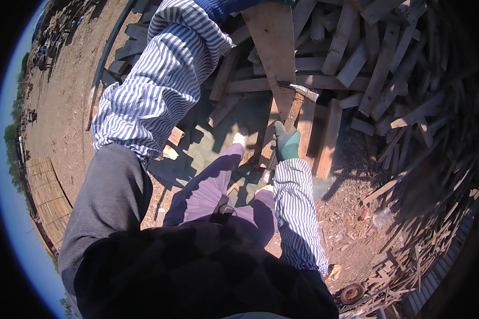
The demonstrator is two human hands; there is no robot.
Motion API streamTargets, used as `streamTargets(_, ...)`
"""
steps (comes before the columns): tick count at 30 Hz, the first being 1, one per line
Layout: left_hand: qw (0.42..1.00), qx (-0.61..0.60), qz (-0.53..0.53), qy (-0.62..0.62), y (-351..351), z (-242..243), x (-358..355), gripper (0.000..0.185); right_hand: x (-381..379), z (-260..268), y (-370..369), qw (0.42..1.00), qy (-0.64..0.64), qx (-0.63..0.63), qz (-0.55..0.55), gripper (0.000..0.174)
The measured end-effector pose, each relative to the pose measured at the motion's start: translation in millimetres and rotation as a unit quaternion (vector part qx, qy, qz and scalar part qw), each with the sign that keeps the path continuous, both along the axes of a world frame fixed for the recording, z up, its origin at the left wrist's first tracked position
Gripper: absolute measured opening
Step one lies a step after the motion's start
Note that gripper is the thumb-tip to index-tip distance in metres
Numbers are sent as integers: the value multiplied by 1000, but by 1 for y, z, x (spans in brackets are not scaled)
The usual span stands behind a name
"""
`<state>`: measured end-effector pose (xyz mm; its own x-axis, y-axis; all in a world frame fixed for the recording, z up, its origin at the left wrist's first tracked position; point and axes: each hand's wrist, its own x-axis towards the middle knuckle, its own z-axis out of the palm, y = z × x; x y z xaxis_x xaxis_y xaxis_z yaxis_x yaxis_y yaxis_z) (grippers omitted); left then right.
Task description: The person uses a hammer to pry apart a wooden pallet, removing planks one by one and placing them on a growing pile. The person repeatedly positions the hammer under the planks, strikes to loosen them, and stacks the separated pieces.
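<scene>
My right hand [286, 140], in a green and grey work glove, grips a claw hammer [293, 108] by its worn wooden handle. The handle's lower part appears below my fist, with a dark grip. The hammer's metal head lies in front of the lower end of a wooden board [273, 40]. That board rises towards me and looks widest at the top of the picture. There my left hand [239, 5], in a blue knit glove, is at the board's upper end; the picture's edge cuts off most of its fingers. Pale planks [306, 123] lie below the hammer head.
A large heap of loose boards [347, 52] fills the front and right. Wood scraps [419, 243] and chips cover the ground at right, near a small wheel [352, 294]. My shoe [240, 136] is close to the planks. A bamboo mat [50, 199] lies far left.
</scene>
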<state>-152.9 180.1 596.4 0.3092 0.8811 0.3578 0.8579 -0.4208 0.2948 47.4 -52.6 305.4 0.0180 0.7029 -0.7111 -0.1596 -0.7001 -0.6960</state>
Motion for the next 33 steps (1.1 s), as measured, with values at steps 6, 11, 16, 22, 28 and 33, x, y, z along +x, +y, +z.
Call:
streamTargets(6,998,-19,17,-60,-4,1,-21,47,-17,-104,16,988,-111,104,22,29)
streamTargets(11,992,-46,-3,-117,-4,-5,-36,45,-21,-122,13,994,-86,72,-11,26)
streamTargets(16,998,3,-31,-63,-17,-1,-32,44,-1,-30,-1,999,-36,7,2,21)
streamTargets(22,996,-24,-24,-78,-32,9,-12,37,32,-12,-15,997,-78,17,8,28)
streamTargets(28,998,12,-42,-40,-48,13,-22,45,29,8,-34,999,-46,-24,-7,20)
streamTargets(33,993,5,-76,-95,-96,-4,-28,52,80,-62,-131,950,-294,68,76,30)
